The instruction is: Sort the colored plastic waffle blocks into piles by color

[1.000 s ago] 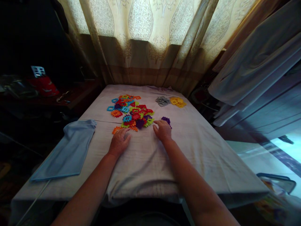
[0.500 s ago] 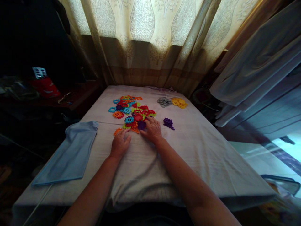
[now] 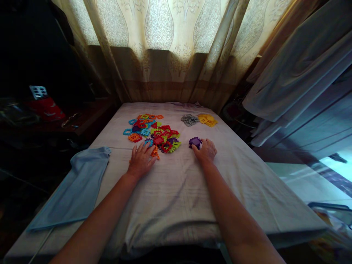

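Observation:
My right hand (image 3: 208, 150) grips a purple plastic building piece (image 3: 195, 142) with toothed edges, thumb in front, over the spot of the small purple pile. At the near left of a mixed heap of red, orange, green, blue and purple pieces (image 3: 158, 140), my left hand (image 3: 140, 158) lies with its fingers spread. Its fingertips rest on a blue piece (image 3: 149, 142) and beside some orange pieces (image 3: 155, 152), which it partly covers. Farther back are a pile of grey pieces (image 3: 189, 119) and one of yellow pieces (image 3: 207, 120), side by side.
A pale cloth (image 3: 176, 190) covers the table. On its left edge lies a folded light-blue cloth (image 3: 74, 187). Curtains (image 3: 165, 73) hang behind the table, and fabric (image 3: 288, 69) hangs on the right. A red container (image 3: 48, 108) stands on a dark surface at the left.
My right hand has moved right from the mixed heap to the purple pile, carrying a purple piece. My left hand has spread over the heap's near edge. The view has shifted slightly.

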A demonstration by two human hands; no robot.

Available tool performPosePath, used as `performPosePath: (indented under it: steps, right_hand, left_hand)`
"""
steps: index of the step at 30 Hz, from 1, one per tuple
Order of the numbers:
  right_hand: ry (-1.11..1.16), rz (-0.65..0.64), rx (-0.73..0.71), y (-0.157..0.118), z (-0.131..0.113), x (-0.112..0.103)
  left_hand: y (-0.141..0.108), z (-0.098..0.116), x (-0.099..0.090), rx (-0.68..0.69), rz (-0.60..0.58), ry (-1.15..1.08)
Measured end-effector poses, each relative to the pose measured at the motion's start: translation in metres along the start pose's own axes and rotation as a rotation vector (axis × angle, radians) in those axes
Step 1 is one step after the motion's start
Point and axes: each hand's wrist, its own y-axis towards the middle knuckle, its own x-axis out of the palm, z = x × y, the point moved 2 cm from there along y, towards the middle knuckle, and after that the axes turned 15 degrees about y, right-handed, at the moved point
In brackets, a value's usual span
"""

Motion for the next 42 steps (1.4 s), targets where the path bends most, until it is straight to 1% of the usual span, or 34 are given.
performPosePath:
  steps: [2,3,4,6,8,11,14,16,19,22,24,27,30,33,37,42]
  right_hand:
    - [-0.008,0.006,0.017,0.000,0.007,0.001]
    - [-0.002,0.014,0.001,-0.001,0.008,0.001]
    - [0.008,0.022,-0.030,-0.002,0.007,0.002]
    - [0.038,0.026,-0.139,-0.005,0.001,0.002]
    - [0.067,0.006,-0.269,-0.009,-0.011,0.003]
    - [0.087,-0.068,-0.426,-0.017,-0.036,0.007]
    - [0.082,-0.184,-0.539,-0.027,-0.061,0.016]
    - [0.073,-0.267,-0.583,-0.033,-0.073,0.023]
    - [0.078,-0.372,-0.619,-0.043,-0.084,0.031]
    - [0.119,-0.437,-0.682,-0.055,-0.088,0.035]
    - [0.154,-0.464,-0.729,-0.061,-0.089,0.036]
    - [0.194,-0.448,-0.731,-0.058,-0.087,0.037]
    - [0.177,-0.358,-0.631,-0.044,-0.082,0.037]
    - [0.125,-0.335,-0.574,-0.033,-0.079,0.038]
    - [0.107,-0.381,-0.625,-0.030,-0.083,0.042]
    - [0.180,-0.335,-0.666,-0.029,-0.084,0.039]
  left_hand:
    - [0.008,0.000,0.003,0.024,-0.048,0.042]
    - [0.011,-0.001,0.004,0.017,-0.066,0.060]
    - [0.011,-0.003,0.006,-0.001,-0.078,0.075]
    - [0.009,-0.008,0.009,-0.055,-0.085,0.101]
    - [0.003,-0.015,0.011,-0.116,-0.074,0.125]
    - [-0.006,-0.024,0.011,-0.187,-0.062,0.144]
    - [-0.011,-0.028,0.012,-0.231,-0.059,0.135]
    - [-0.012,-0.029,0.011,-0.240,-0.040,0.123]
    - [-0.012,-0.026,0.010,-0.200,0.018,0.087]
    - [-0.011,-0.017,0.008,-0.067,0.063,0.027]
    - [-0.011,-0.010,0.008,0.040,0.055,-0.008]
    - [-0.010,0.000,0.010,0.152,-0.009,-0.045]
    - [-0.010,0.004,0.011,0.180,-0.063,-0.068]
    - [-0.010,0.003,0.010,0.167,-0.058,-0.096]
    - [-0.008,-0.001,0.005,0.123,-0.013,-0.121]
    - [-0.006,-0.005,0.004,0.067,-0.021,-0.159]
